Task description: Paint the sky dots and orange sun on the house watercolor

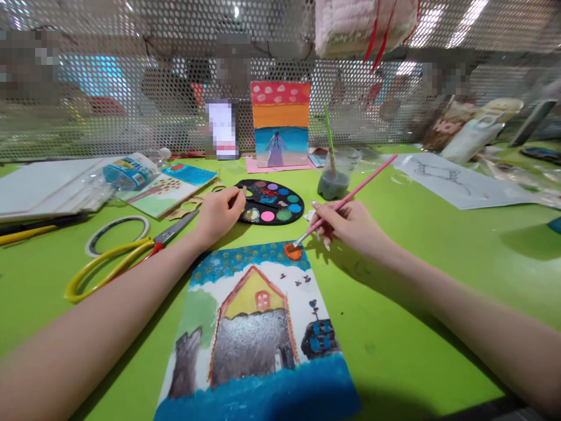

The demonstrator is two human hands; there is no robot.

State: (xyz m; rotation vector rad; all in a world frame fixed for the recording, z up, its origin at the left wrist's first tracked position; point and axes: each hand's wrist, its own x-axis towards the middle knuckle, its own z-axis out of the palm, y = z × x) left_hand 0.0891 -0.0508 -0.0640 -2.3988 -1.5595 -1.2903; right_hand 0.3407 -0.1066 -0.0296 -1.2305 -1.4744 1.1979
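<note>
A painting of a house (249, 345) lies in front of me, with a blue sky strip and an orange sun at its top right. My right hand (346, 227) is closed around a pink-handled paintbrush (357, 192); its tip rests at or just over the orange sun. Above the painting's top left, my left hand (221, 213) is curled at the left edge of a black paint palette (286, 217), its fingertips by the thumb hole. The palette holds several round wells of colour. Whether the left fingers pinch the palette's rim is partly hidden.
Yellow-handled scissors (109, 269) and a white tape roll (90, 245) lie left. A plastic cup of dark water (333, 184) with a green brush stands behind my right hand. Further back are a propped painting (283, 120), a phone (222, 128), a bottle (127, 172) and a sketch (464, 184).
</note>
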